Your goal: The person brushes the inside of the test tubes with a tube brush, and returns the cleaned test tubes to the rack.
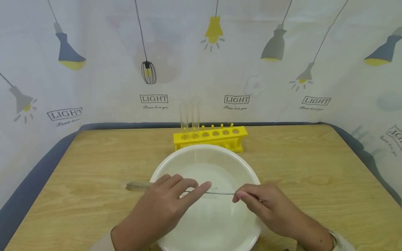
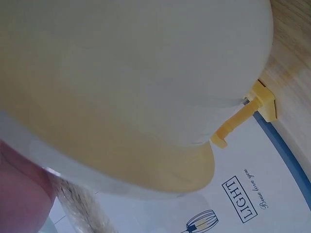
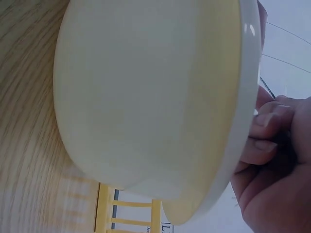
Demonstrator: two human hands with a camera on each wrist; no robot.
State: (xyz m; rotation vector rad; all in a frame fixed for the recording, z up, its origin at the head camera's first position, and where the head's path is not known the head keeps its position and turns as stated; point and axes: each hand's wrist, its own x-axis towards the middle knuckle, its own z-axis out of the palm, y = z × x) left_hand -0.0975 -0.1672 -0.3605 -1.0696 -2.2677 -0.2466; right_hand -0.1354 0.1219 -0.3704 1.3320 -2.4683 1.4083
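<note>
Left hand (image 1: 166,200) curled round clear tube (image 1: 133,186), forefinger extended; tube lies sideways over left side of white basin (image 1: 205,223), far end poking out left past rim. Brush (image 1: 223,194): bristles seemingly inside tube, thin wire running right across basin. Right hand (image 1: 273,207) pinches wire end between thumb and fingers, at basin's right rim. Yellow rack (image 1: 210,140) just beyond basin, two upright tubes (image 1: 195,120) in its left holes. Wood table (image 1: 94,167) beneath.
</note>
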